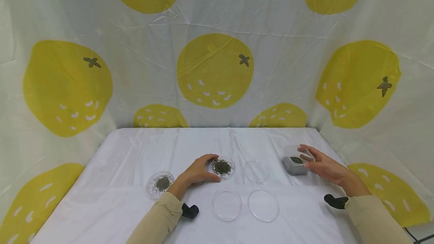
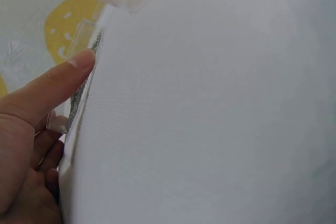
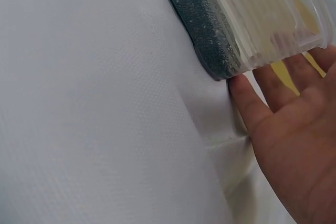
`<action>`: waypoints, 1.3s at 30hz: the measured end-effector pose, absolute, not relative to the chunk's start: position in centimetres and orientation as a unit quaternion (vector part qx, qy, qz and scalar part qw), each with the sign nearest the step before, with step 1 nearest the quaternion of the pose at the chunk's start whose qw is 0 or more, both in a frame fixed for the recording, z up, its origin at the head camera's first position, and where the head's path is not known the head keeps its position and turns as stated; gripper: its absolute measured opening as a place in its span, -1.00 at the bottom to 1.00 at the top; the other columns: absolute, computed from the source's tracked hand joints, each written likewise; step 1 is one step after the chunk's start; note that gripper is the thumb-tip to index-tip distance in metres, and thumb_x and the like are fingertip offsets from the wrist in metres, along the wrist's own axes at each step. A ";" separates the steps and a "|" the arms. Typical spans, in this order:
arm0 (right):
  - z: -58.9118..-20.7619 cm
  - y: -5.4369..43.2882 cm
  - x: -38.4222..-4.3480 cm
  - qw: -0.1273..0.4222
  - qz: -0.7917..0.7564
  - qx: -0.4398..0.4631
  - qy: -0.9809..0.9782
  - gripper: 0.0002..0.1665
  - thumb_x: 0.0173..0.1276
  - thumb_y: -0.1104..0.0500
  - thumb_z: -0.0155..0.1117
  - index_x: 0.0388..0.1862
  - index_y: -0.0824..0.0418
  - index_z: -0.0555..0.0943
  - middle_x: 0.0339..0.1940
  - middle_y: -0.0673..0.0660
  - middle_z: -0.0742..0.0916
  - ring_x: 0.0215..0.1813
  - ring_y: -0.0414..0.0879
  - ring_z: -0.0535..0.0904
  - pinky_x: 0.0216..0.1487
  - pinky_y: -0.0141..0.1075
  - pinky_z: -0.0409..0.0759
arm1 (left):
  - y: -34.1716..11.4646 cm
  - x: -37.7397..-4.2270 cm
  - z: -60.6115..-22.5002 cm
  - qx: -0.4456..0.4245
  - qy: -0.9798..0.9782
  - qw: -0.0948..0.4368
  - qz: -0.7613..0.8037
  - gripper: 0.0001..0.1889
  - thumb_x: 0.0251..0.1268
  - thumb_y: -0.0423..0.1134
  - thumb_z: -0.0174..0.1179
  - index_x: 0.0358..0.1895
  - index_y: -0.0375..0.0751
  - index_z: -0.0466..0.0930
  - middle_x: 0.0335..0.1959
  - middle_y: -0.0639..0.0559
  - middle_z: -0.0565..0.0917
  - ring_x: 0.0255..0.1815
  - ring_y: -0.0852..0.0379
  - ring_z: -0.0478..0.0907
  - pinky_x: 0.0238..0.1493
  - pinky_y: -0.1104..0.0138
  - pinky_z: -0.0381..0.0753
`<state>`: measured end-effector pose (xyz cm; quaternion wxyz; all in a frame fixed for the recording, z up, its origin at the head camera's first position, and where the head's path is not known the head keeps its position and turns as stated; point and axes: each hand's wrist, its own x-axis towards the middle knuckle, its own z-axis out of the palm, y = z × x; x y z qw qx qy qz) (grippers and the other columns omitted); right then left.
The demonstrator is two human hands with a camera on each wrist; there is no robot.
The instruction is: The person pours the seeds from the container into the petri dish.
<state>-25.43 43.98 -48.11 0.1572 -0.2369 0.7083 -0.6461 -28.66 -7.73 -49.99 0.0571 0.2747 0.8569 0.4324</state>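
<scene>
My left hand [image 1: 199, 170] grips a round clear petri dish [image 1: 222, 167] by its side, thumb on the near rim and fingers round the far one. Dark green-brown granules are heaped in that dish. The left wrist view shows the thumb [image 2: 58, 83] pressed on the dish's clear wall. Over on the right, my right hand [image 1: 327, 168] holds a clear square plastic tub [image 1: 294, 168] by its upper wall. Dark fine granules fill the tub's lower part, seen through its side [image 3: 202, 24] in the right wrist view.
Left of the left wrist lies another petri dish [image 1: 160, 184] with dark granules. Three clear round dishes or lids, one behind [image 1: 256, 172] and two nearer, left [image 1: 227, 205] and right [image 1: 263, 206], lie between the hands. White cloth [image 1: 196, 229] covers the table; a lemon-print curtain [image 1: 149, 74] surrounds it.
</scene>
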 end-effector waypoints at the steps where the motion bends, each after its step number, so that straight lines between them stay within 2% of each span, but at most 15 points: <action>1: -48.1 43.9 -25.4 0.157 -0.645 -0.234 0.710 -0.15 0.60 0.44 -0.03 0.71 0.23 -0.14 0.60 0.16 0.06 0.46 -0.42 0.23 0.29 -0.52 0.36 | -7.7 -28.6 -50.0 0.274 0.857 0.058 0.433 -0.06 -0.10 -0.12 0.69 0.45 -0.24 0.46 0.41 -0.14 0.49 0.49 -0.17 0.31 0.51 -0.02 0.22; 5: -47.6 43.7 -25.5 0.140 -0.634 -0.190 0.736 -0.18 0.61 0.37 0.00 0.71 0.06 -0.03 0.63 0.23 0.03 0.43 -0.38 0.21 0.34 -0.40 0.31 | -7.7 -28.6 -49.9 0.275 0.858 0.055 0.430 -0.05 -0.09 -0.11 0.69 0.45 -0.24 0.46 0.41 -0.13 0.49 0.49 -0.17 0.32 0.51 -0.01 0.22; 8: -46.8 43.5 -25.4 0.110 -0.621 -0.153 0.761 -0.25 0.64 0.29 0.01 0.69 0.02 0.04 0.60 0.09 0.19 0.38 -0.32 0.27 0.29 -0.28 0.31 | -7.7 -28.6 -49.9 0.275 0.855 0.056 0.436 -0.06 -0.09 -0.12 0.69 0.45 -0.25 0.46 0.40 -0.14 0.50 0.48 -0.18 0.32 0.50 -0.04 0.23; 9: -46.4 43.3 -25.3 0.099 -0.616 -0.145 0.768 -0.25 0.64 0.26 0.02 0.69 0.08 0.04 0.56 0.02 0.26 0.36 -0.33 0.29 0.36 -0.14 0.28 | -7.7 -28.6 -49.9 0.273 0.855 0.058 0.437 -0.05 -0.09 -0.12 0.69 0.45 -0.24 0.45 0.41 -0.13 0.49 0.49 -0.17 0.32 0.51 -0.02 0.22; 11: -45.6 42.9 -25.3 0.073 -0.602 -0.138 0.783 -0.26 0.65 0.23 0.04 0.68 0.23 0.03 0.48 -0.06 0.33 0.33 -0.34 0.35 0.38 -0.20 0.29 | -7.7 -28.6 -49.8 0.273 0.855 0.059 0.437 -0.05 -0.09 -0.12 0.69 0.46 -0.24 0.45 0.41 -0.14 0.49 0.49 -0.18 0.31 0.51 -0.03 0.21; 13: -44.7 42.3 -25.3 0.045 -0.573 -0.140 0.806 -0.23 0.66 0.18 0.06 0.66 0.37 0.01 0.49 0.02 0.36 0.41 -0.18 0.37 0.29 -0.43 0.39 | -7.7 -28.6 -49.8 0.272 0.856 0.060 0.436 -0.05 -0.09 -0.11 0.69 0.46 -0.23 0.45 0.42 -0.13 0.48 0.50 -0.17 0.30 0.51 -0.02 0.21; 15: -43.9 41.6 -25.4 0.022 -0.554 -0.138 0.821 -0.20 0.65 0.16 0.10 0.63 0.45 -0.01 0.53 0.21 0.32 0.52 0.02 0.28 0.29 -0.51 0.37 | -7.7 -28.6 -49.8 0.271 0.857 0.061 0.434 -0.05 -0.08 -0.11 0.69 0.47 -0.22 0.44 0.43 -0.13 0.47 0.50 -0.17 0.30 0.51 -0.01 0.21; 16: -43.6 41.4 -25.5 0.010 -0.547 -0.138 0.826 -0.20 0.65 0.16 0.11 0.63 0.46 0.01 0.55 0.28 0.30 0.56 0.14 0.22 0.15 -0.62 0.38 | -7.7 -28.6 -49.8 0.269 0.857 0.061 0.434 -0.05 -0.08 -0.11 0.69 0.47 -0.22 0.44 0.43 -0.13 0.47 0.50 -0.17 0.30 0.51 -0.02 0.22; 18: -42.9 40.8 -25.6 -0.007 -0.540 -0.139 0.830 -0.20 0.64 0.17 0.13 0.63 0.44 0.03 0.57 0.30 0.28 0.59 0.33 0.06 0.15 -0.64 0.36 | -7.7 -28.6 -49.8 0.267 0.858 0.062 0.434 -0.05 -0.08 -0.11 0.69 0.47 -0.21 0.45 0.43 -0.13 0.47 0.50 -0.16 0.30 0.51 -0.02 0.22; 20: -42.3 40.1 -25.7 -0.020 -0.546 -0.146 0.825 -0.20 0.62 0.20 0.16 0.63 0.44 0.05 0.54 0.17 0.34 0.60 0.30 0.05 0.17 -0.63 0.35 | -7.7 -28.6 -49.8 0.265 0.859 0.062 0.434 -0.05 -0.09 -0.10 0.69 0.46 -0.21 0.45 0.43 -0.13 0.47 0.50 -0.17 0.30 0.51 -0.02 0.22; 23: -41.2 38.8 -25.6 -0.040 -0.556 -0.163 0.814 -0.21 0.59 0.25 0.19 0.62 0.46 0.07 0.44 -0.07 0.42 0.60 0.12 0.15 0.25 -0.61 0.35 | -7.6 -28.6 -49.8 0.264 0.860 0.063 0.432 -0.05 -0.09 -0.10 0.69 0.46 -0.21 0.45 0.43 -0.13 0.47 0.50 -0.17 0.30 0.51 -0.02 0.22; 26: -40.3 37.3 -25.6 -0.054 -0.563 -0.185 0.804 -0.22 0.56 0.31 0.20 0.60 0.49 0.11 0.39 -0.16 0.45 0.54 -0.08 0.27 0.29 -0.58 0.35 | -7.7 -28.6 -49.9 0.265 0.859 0.063 0.433 -0.05 -0.08 -0.10 0.69 0.46 -0.21 0.45 0.43 -0.13 0.47 0.50 -0.17 0.30 0.50 -0.03 0.23; 31: -39.4 35.0 -25.5 -0.044 -0.566 -0.211 0.796 -0.22 0.53 0.34 0.23 0.60 0.44 0.14 0.41 -0.14 0.45 0.48 -0.19 0.32 0.27 -0.58 0.38 | -7.7 -28.6 -50.0 0.267 0.858 0.062 0.435 -0.05 -0.07 -0.11 0.69 0.47 -0.21 0.44 0.43 -0.12 0.47 0.50 -0.17 0.30 0.50 -0.03 0.23; 35: -39.2 33.5 -25.5 -0.024 -0.577 -0.220 0.786 -0.20 0.52 0.35 0.24 0.62 0.40 0.14 0.46 -0.03 0.42 0.52 -0.10 0.30 0.30 -0.53 0.40 | -7.6 -28.5 -50.0 0.268 0.858 0.062 0.434 -0.05 -0.07 -0.12 0.68 0.47 -0.22 0.44 0.42 -0.12 0.47 0.50 -0.16 0.30 0.50 -0.02 0.23; 39: -39.1 32.3 -25.5 -0.007 -0.584 -0.229 0.779 -0.17 0.51 0.36 0.24 0.63 0.43 0.09 0.55 0.23 0.35 0.57 0.06 0.24 0.31 -0.48 0.42 | -7.6 -28.5 -50.0 0.268 0.860 0.063 0.430 -0.05 -0.07 -0.13 0.68 0.47 -0.22 0.44 0.42 -0.11 0.48 0.50 -0.15 0.29 0.51 0.00 0.21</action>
